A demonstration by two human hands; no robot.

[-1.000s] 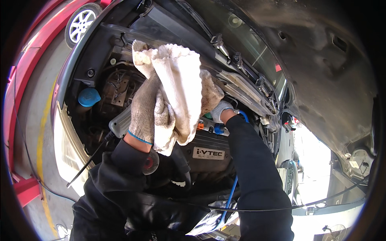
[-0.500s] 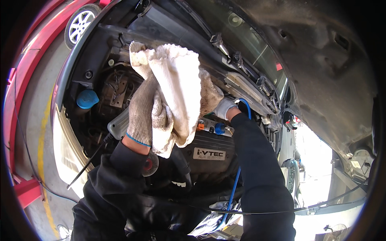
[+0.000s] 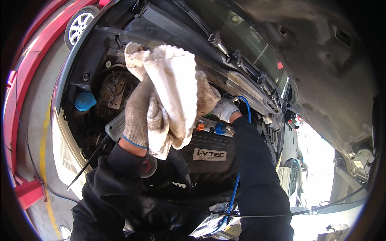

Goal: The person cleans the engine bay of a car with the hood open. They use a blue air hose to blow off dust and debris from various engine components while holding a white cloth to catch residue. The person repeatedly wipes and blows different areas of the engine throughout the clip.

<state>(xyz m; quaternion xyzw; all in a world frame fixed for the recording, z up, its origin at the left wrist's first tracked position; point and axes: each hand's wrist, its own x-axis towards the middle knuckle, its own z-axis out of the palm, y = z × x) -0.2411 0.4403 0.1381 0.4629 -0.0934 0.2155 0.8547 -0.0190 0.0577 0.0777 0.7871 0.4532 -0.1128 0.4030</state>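
My left hand, in a knitted work glove with a blue cuff edge, is closed on a stained white rag. The rag hangs in folds over the middle of an open engine bay. My right hand, also gloved, is curled at the rag's right side. A blue hose bends down to a metal fitting beside this hand. Whatever the right fingers grip is hidden by the rag and the hand. Just below lies a small tool or fitting with orange and blue parts, on the black engine cover.
A blue reservoir cap and a thin dipstick-like rod are at the left. The raised hood fills the upper right. A dark cable crosses in front of me. A red lift frame stands on the far left.
Both hands and the rag have shifted slightly left in the picture. More of the right glove shows now. The left hand keeps its hold on the rag.
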